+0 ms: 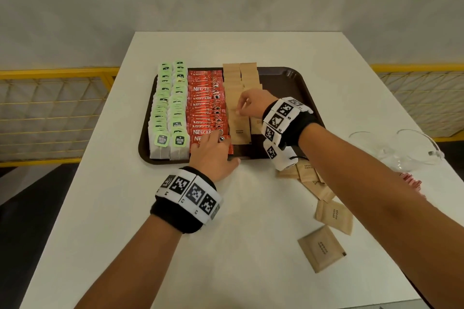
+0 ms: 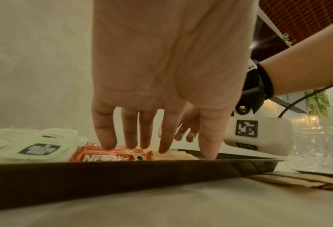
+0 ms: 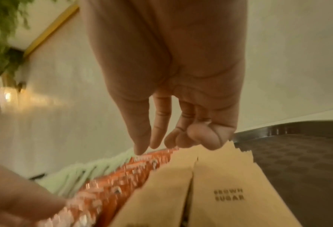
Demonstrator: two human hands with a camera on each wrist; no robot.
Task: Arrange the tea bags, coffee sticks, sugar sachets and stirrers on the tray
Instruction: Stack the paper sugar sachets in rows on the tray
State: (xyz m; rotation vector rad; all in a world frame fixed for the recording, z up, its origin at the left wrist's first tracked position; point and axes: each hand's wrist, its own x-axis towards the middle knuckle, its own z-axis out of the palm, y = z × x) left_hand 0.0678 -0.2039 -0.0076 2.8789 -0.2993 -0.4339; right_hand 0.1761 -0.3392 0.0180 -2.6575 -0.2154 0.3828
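A dark brown tray (image 1: pixel 283 83) holds two columns of green-tagged tea bags (image 1: pixel 167 108), a column of red coffee sticks (image 1: pixel 204 103) and two columns of brown sugar sachets (image 1: pixel 239 130). My left hand (image 1: pixel 222 149) lies flat, its fingers straight on the nearest coffee sticks (image 2: pixel 111 156) and its thumb on the tray's near rim (image 2: pixel 122 172). My right hand (image 1: pixel 238 110) hovers over the sugar columns and pinches the top edge of a sugar sachet (image 3: pixel 227 192) that lies in the row; its other fingers (image 3: pixel 200 138) are curled.
Loose brown sugar sachets (image 1: pixel 334 217) are scattered on the white table right of the tray, partly under my right arm. Clear glass containers (image 1: pixel 401 150) and red-and-white striped items (image 1: pixel 411 180) sit at the right edge. The tray's right part is bare. Yellow railings flank the table.
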